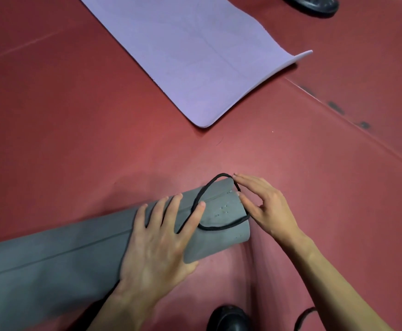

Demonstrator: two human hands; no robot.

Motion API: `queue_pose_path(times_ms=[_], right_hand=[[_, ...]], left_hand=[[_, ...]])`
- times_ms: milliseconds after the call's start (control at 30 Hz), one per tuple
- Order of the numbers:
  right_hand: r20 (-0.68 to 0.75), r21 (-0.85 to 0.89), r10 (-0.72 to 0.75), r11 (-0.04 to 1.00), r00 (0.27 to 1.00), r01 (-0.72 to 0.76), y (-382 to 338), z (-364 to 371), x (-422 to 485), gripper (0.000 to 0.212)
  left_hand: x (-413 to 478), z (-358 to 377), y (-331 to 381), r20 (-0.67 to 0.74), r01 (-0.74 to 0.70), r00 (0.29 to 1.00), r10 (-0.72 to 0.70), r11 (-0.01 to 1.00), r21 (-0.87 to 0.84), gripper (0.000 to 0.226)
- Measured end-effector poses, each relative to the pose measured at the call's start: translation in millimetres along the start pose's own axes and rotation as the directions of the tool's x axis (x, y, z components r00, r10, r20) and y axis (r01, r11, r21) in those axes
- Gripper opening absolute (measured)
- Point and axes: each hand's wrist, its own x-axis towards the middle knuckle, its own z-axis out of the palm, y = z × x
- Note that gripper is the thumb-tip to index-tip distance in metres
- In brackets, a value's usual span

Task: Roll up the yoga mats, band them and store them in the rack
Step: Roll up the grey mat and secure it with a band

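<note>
- Head view: grey rolled mat (51, 254) lies on its side on the red floor (75, 139), running in from the left edge. Its free end is near the middle of the frame.
- Left hand (157, 244) lies flat on top of the roll just back from that end, fingers straight and spread, pressing down. It grips nothing.
- Black band (219, 227) is looped over the roll's end. One strand runs under the left index finger (197, 211), and the far bend of the loop stands up past the roll's upper edge.
- Right hand (264, 206) is at the roll's end face, half open, thumb (245, 201) set against the fingers. The band is caught between them and pulled wide.
- Lilac mat (195, 56) lies flat beyond the roll, well apart, its right corner curling up.
- Second black loop (301, 316) lies on the floor on the near side of the roll's end, partly behind the right forearm.
- Black shoe (228, 317) is beside that loop; another shoe (312, 5) is past the lilac mat.
</note>
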Motion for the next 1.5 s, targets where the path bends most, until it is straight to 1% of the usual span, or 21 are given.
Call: queue_pose_path(times_ms=[67, 133, 200, 300, 367, 467, 533, 633, 700, 800, 900, 933, 1000, 1033, 1067, 1133, 1200, 1267, 1333, 1433, 1500], right_hand=[[0.002, 0.126, 0.052, 0.991, 0.999, -0.051, -7.7, 5.4, 2.0, 0.036], [0.056, 0.293, 0.141, 0.944, 0.988, -0.152, -17.2, 11.5, 5.1, 0.040], [0.066, 0.386, 0.180, 0.902, 0.981, -0.191, -22.2, 16.9, 9.2, 0.041], [0.001, 0.450, 0.189, 0.877, 0.982, -0.169, -26.6, 21.3, 14.7, 0.033], [-0.050, 0.450, 0.145, 0.887, 0.988, -0.108, -27.7, 22.5, 15.3, 0.031], [-0.097, 0.406, 0.065, 0.913, 0.993, -0.020, -24.7, 26.6, 14.2, 0.029], [-0.024, 0.378, 0.036, 0.926, 0.999, -0.025, -23.0, 33.4, 14.3, 0.026], [0.232, 0.343, 0.090, 0.924, 0.969, -0.168, -27.8, 50.1, 8.0, 0.051], [0.301, 0.317, 0.104, 0.926, 0.948, -0.202, -27.4, 59.9, -0.6, 0.058], [0.325, 0.330, 0.103, 0.919, 0.940, -0.215, -25.3, 66.7, -18.2, 0.056], [0.308, 0.323, 0.153, 0.912, 0.939, -0.255, -28.0, 73.9, -31.7, 0.042], [0.293, 0.304, 0.179, 0.914, 0.939, -0.269, -26.8, 78.0, -36.0, 0.047], [0.221, 0.273, 0.211, 0.924, 0.952, -0.268, -30.4, 81.6, -45.0, 0.080], [0.181, 0.268, 0.176, 0.938, 0.968, -0.221, -34.2, 82.8, -49.9, 0.089], [0.142, 0.248, 0.109, 0.958, 0.984, -0.142, -39.9, 82.9, -56.2, 0.088], [0.105, 0.253, 0.014, 0.967, 0.994, -0.041, -53.1, 84.2, -67.8, 0.083], [0.053, 0.327, 0.057, 0.942, 0.997, -0.071, -59.8, 85.2, -70.6, 0.072], [-0.004, 0.401, 0.088, 0.913, 0.996, -0.079, -60.0, 83.0, -65.1, 0.051], [-0.007, 0.489, 0.120, 0.866, 0.993, -0.101, -57.6, 78.9, -57.6, 0.036], [-0.009, 0.624, 0.260, 0.756, 0.966, -0.198, -51.7, 63.6, -32.8, 0.046], [0.113, 0.678, 0.289, 0.677, 0.951, -0.286, -59.7, 53.3, -11.0, 0.045]], left_hand=[[-7.4, -4.2, -3.0, -0.032, -0.013, 0.999, 0.013, 1.000, -0.007, 0.117], [-15.0, -12.2, -5.1, -0.080, -0.022, 0.997, 0.022, 1.000, -0.006, 0.114], [-20.1, -20.4, -7.3, -0.117, -0.024, 0.993, 0.024, 1.000, -0.001, 0.115], [-26.3, -27.7, -13.2, -0.122, -0.010, 0.992, 0.012, 1.000, 0.013, 0.118], [-30.6, -29.7, -18.1, -0.129, -0.015, 0.991, 0.018, 1.000, 0.026, 0.118], [-40.5, -31.0, -23.6, -0.204, -0.047, 0.977, 0.059, 0.997, 0.062, 0.104], [-46.9, -32.3, -24.1, -0.262, -0.066, 0.961, 0.083, 0.995, 0.074, 0.095], [-48.3, -36.6, -26.1, -0.331, -0.065, 0.940, 0.083, 0.996, 0.067, 0.084], [-43.6, -39.5, -33.2, -0.342, -0.045, 0.937, 0.068, 0.996, 0.074, 0.081], [-32.2, -44.2, -51.2, -0.304, 0.002, 0.952, 0.016, 0.998, 0.061, 0.086], [-19.3, -43.8, -63.2, -0.205, 0.064, 0.977, -0.055, 0.997, 0.034, 0.097], [-15.9, -41.6, -65.2, -0.156, 0.086, 0.984, -0.081, 0.996, 0.027, 0.102], [-9.9, -35.1, -68.0, -0.062, 0.107, 0.993, -0.105, 0.994, 0.029, 0.109], [-7.3, -32.2, -69.3, -0.030, 0.112, 0.993, -0.111, 0.993, 0.035, 0.110], [-4.6, -29.8, -70.8, -0.012, 0.118, 0.993, -0.118, 0.992, 0.039, 0.111], [1.6, -27.8, -74.3, 0.001, 0.134, 0.991, -0.134, 0.990, 0.043, 0.111], [4.7, -26.8, -75.7, 0.001, 0.141, 0.990, -0.141, 0.989, 0.048, 0.112], [4.3, -26.0, -75.9, 0.000, 0.143, 0.990, -0.143, 0.988, 0.053, 0.113], [3.3, -25.1, -76.5, 0.003, 0.144, 0.990, -0.144, 0.988, 0.053, 0.113], [3.1, -26.1, -75.5, 0.002, 0.140, 0.990, -0.141, 0.989, 0.054, 0.113], [1.5, -24.6, -73.9, -0.005, 0.140, 0.990, -0.140, 0.988, 0.059, 0.112]])
